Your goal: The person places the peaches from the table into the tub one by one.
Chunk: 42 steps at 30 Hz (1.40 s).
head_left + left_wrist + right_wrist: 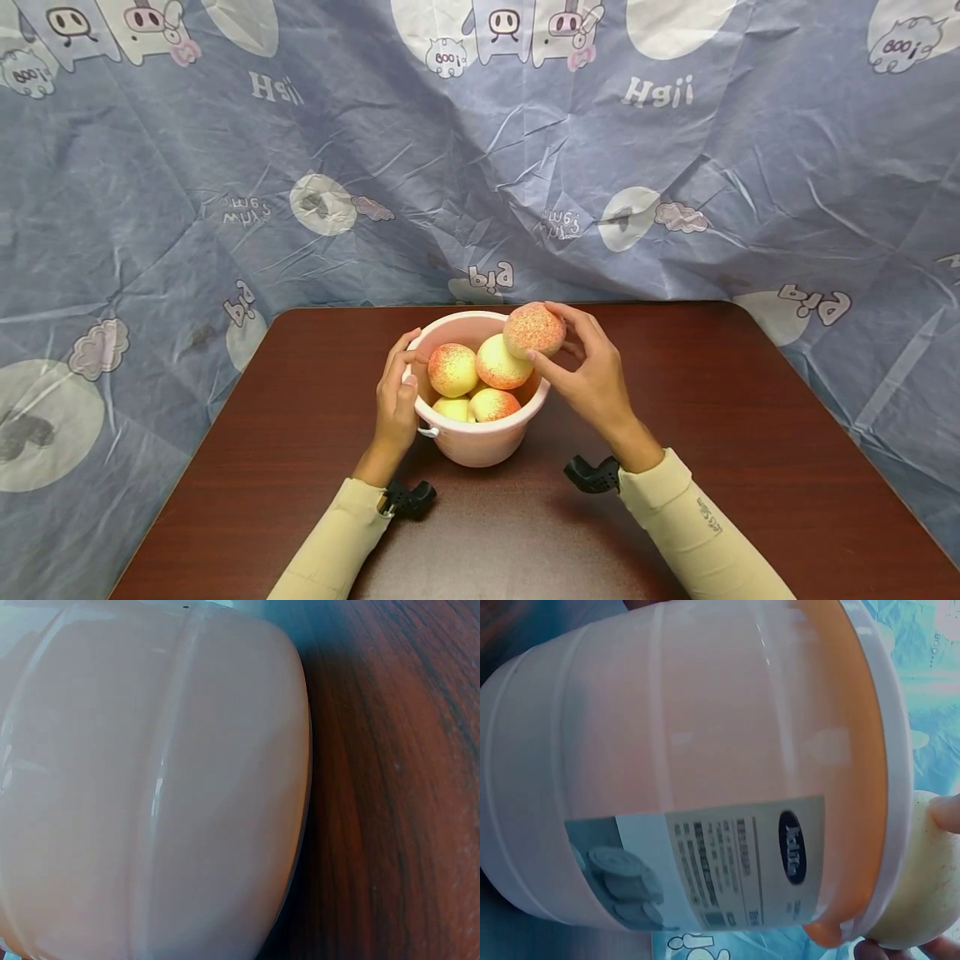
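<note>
Peach (533, 330) pinched in the right hand (592, 375) over the bucket (480, 446), whose label (705, 862) only the right wrist view shows.

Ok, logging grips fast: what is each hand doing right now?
Left hand: grips the rim of the pink bucket.
Right hand: holds a peach in its fingertips above the bucket.

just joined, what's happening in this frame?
A person sits at a dark wooden table with a pink bucket of peaches in front of them. The right hand holds one peach in its fingertips just above the bucket's rim. The left hand grips the rim on the other side. Four more peaches lie piled inside. A blue cartoon-print cloth hangs behind.
</note>
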Available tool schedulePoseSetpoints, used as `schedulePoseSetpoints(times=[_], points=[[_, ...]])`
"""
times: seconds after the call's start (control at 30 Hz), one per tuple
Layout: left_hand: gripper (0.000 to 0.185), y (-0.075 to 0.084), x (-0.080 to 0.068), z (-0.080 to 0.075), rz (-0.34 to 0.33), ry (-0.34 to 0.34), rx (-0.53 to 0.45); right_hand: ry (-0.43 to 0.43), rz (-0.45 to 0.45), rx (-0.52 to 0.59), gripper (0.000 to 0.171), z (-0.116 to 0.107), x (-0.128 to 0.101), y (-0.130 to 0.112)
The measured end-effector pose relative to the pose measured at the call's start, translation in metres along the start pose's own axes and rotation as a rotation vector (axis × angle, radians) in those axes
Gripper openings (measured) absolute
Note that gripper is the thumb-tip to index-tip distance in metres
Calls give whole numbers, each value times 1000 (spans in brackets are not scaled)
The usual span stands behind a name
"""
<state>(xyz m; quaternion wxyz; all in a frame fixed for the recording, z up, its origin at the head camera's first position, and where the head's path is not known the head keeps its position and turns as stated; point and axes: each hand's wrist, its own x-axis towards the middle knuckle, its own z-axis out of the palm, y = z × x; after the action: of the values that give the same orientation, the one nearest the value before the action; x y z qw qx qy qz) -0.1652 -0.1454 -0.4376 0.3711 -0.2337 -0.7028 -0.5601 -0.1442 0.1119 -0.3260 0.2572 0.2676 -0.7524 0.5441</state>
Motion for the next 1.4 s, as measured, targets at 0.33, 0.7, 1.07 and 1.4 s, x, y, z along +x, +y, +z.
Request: schedulePoseSetpoints(times=[0.33,0.7,1.07,1.4], points=[[42,1,2,2,6,-2,7,-14,-27,14,62,4,1,-6],[40,0,1,2,-5,6,23,-40,-31,8,60,13,1,-15],[41,1,2,2,-15,5,23,-75,-47,64,61,25,2,-20],[41,-1,0,0,-10,5,30,-87,-61,100,60,36,0,-23]])
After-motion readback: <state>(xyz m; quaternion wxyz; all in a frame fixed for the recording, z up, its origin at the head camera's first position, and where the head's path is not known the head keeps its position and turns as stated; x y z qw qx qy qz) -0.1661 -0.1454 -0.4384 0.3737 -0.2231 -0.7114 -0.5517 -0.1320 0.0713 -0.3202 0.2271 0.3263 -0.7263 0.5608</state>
